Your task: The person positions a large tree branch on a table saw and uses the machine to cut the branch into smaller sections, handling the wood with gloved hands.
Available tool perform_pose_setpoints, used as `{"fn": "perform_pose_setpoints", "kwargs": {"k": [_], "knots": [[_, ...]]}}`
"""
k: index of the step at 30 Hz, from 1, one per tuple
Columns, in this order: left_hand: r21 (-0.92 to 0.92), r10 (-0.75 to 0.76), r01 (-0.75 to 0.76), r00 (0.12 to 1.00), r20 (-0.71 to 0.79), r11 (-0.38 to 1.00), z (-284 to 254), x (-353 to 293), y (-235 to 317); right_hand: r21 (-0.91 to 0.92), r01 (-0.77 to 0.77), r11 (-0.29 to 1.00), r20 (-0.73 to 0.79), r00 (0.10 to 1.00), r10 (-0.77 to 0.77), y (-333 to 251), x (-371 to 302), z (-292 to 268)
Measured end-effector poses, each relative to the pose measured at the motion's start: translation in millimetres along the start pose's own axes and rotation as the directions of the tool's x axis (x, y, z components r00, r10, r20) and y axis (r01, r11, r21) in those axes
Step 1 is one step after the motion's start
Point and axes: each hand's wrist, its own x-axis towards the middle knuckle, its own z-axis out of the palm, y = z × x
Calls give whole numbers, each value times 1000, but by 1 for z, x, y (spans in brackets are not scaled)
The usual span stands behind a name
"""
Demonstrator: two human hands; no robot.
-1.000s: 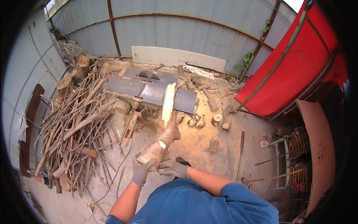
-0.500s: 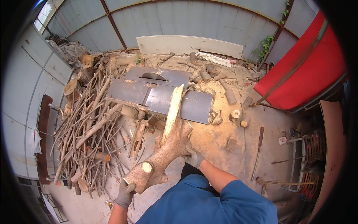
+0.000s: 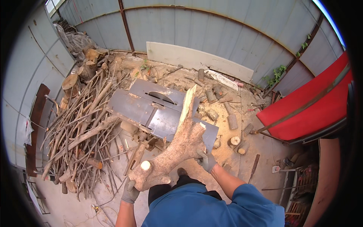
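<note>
A thick, knobbly log [image 3: 172,153] with a pale split end hangs slantwise before me, held between my two gloved hands. My left hand [image 3: 131,193] is closed round its near end, by a round cut stub. Farther along the right side, my right hand [image 3: 206,161] grips the log below a broken branch stump. The split end reaches over the metal saw table [image 3: 164,122]; whether it touches the top I cannot tell. A circular saw blade [image 3: 162,97] sticks up through the table's far part, beyond the log.
Left of the saw table lies a big heap of branches [image 3: 85,140], with thick logs [image 3: 70,84] behind it. Short cut logs [image 3: 232,122] and sawdust [image 3: 223,109] cover the floor to the right. A red sheet [image 3: 306,102] and a rack [image 3: 298,189] stand farther right.
The log has shifted a little to the right and forward, its split end now farther over the saw table. Both hands keep their grip. My view has turned slightly.
</note>
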Motion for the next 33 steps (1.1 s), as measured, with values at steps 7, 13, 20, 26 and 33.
{"fn": "perform_pose_setpoints", "kwargs": {"k": [7, 13, 20, 26, 33], "knots": [[-299, -131, 147, 989, 75, 943, -25, 119, -41, -310, 100, 945, -173, 972, -160, -49, 81, 21], [-497, -213, 219, 975, 69, 840, -59, 173, -40, -455, 66, 888, -175, 971, -162, -41, 98, 39], [-486, -172, 172, 984, 44, 857, -78, 184, -23, -622, -5, 783, -177, 975, -135, -48, 79, 78], [-430, -102, 98, 995, 13, 898, -62, 176, 5, -591, -61, 804, -189, 980, -65, -46, 88, 78], [-399, -37, 14, 998, -50, 917, -67, 163, 14, -573, 34, 819, -169, 973, -159, -39, 82, 87]]}}
